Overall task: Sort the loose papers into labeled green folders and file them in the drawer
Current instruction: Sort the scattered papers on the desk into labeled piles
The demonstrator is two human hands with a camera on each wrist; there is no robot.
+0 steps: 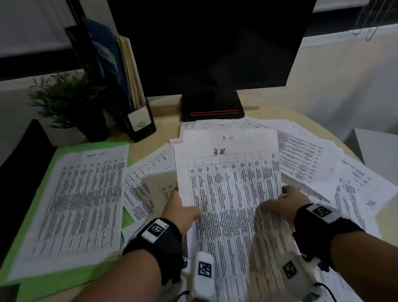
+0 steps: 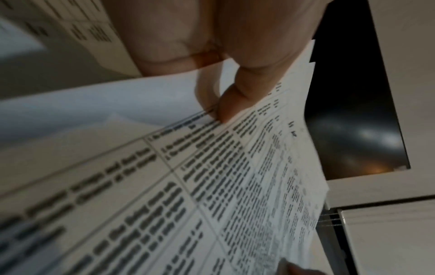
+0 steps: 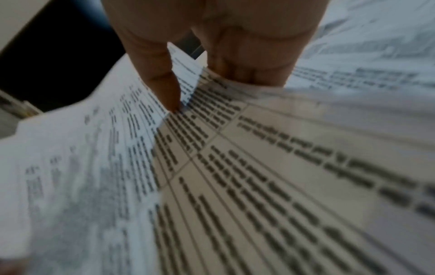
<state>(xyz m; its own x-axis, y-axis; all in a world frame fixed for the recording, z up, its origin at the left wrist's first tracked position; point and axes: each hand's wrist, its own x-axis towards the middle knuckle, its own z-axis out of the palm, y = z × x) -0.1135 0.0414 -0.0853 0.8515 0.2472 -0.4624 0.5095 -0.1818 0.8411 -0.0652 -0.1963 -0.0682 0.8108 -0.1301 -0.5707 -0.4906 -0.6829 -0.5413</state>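
A printed table sheet headed "H.R." (image 1: 230, 184) tops a thin stack held up over the desk centre. My left hand (image 1: 183, 211) pinches its left edge, and in the left wrist view the thumb (image 2: 226, 111) lies on the sheet (image 2: 212, 186). My right hand (image 1: 288, 200) grips the right edge; the right wrist view shows its thumb (image 3: 164, 93) on the sheet (image 3: 259, 176) and the fingers curled under. An open green folder (image 1: 57, 278) lies at the left with a "Task list" sheet (image 1: 78, 204) on it. Loose papers (image 1: 305, 159) are spread beneath. No drawer is in view.
A dark monitor (image 1: 215, 34) on its stand (image 1: 212, 108) is behind the papers. A potted plant (image 1: 64, 100) and a file holder (image 1: 131, 83) with folders stand at the back left. A white surface (image 1: 397, 162) adjoins the desk on the right.
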